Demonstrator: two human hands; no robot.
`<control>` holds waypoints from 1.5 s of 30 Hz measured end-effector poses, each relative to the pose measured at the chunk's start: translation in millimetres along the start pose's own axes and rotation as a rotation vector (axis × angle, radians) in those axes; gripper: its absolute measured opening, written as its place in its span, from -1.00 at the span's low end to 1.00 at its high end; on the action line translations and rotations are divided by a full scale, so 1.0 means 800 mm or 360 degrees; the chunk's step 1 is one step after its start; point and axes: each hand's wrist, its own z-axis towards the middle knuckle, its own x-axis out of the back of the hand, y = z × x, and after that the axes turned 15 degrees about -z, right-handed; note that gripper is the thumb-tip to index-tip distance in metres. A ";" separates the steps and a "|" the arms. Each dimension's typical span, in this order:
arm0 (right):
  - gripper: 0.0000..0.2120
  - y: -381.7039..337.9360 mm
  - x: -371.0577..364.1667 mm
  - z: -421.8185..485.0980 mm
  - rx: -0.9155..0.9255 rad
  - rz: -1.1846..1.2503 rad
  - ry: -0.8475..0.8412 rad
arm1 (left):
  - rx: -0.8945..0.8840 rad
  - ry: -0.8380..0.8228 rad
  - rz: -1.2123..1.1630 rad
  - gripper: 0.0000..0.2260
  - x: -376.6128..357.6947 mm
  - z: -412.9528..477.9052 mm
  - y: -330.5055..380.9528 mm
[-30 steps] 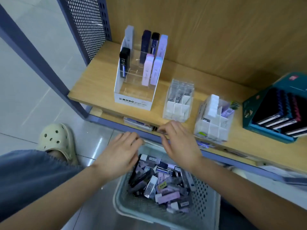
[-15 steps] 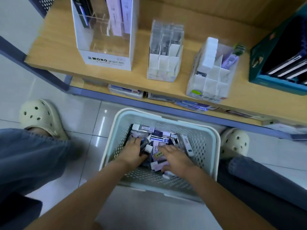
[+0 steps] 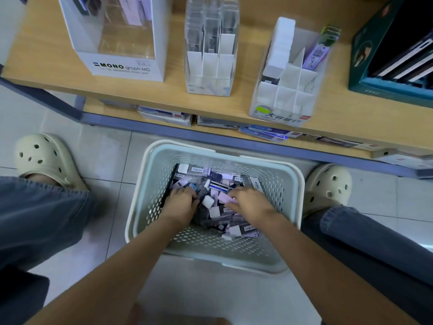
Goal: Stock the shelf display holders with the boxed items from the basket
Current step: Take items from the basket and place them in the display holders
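Boxed items (image 3: 218, 186), in black, white and lilac, lie heaped in a pale perforated basket (image 3: 297, 184) on the tiled floor (image 3: 105, 156), and both hands are down among them. Both bare forearms reach forward and down over the basket's near rim.

The left hand (image 3: 181, 205) is knuckles-up with its fingers curled down into the pile. Whether it grips anything cannot be told, since the fingertips are buried among the boxes. The right hand (image 3: 251, 205) lies just beside it, palm down, its thumb and fingers closed on the end of a pale lilac box (image 3: 223, 197) that sticks out between the two hands. More boxes are spread ahead of both hands and under the right wrist.

Beyond the hands, past the basket's far rim, runs a wooden shelf (image 3: 46, 55). On it stand three holders: a white MONO holder (image 3: 126, 66) ahead of the left hand, a clear slotted holder (image 3: 209, 55) straight ahead between the hands, and a white divided holder (image 3: 285, 90) ahead of the right hand, with a lilac box in a back slot. A teal display box (image 3: 375, 85) sits farther right. A cream clog (image 3: 44, 158) is planted well left of the left hand, and another (image 3: 328, 186) is close by the basket on the right.
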 end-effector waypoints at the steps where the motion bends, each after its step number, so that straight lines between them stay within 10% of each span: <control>1: -0.63 0.000 0.002 -0.001 -0.0044 0.0070 0.0031 | 0.0006 0.0019 -0.0051 -0.89 -0.001 0.001 -0.002; 10: -0.73 -0.006 0.015 -0.003 -0.0209 0.0429 0.0248 | -0.0150 0.0454 -0.1063 -0.93 0.021 -0.016 0.009; 27: -0.63 -0.075 0.061 -0.015 -0.0059 0.1739 0.0265 | -0.0429 -0.0038 -0.1117 -0.86 0.083 -0.051 0.015; 31: -0.91 -0.059 0.070 -0.016 -0.0202 0.1672 0.0371 | -0.0142 0.0111 -0.1185 -0.80 0.084 -0.062 0.014; 45: -0.87 -0.068 0.055 -0.009 0.0065 0.1653 0.0301 | 0.0107 -0.0319 -0.1640 -0.80 0.093 -0.085 0.026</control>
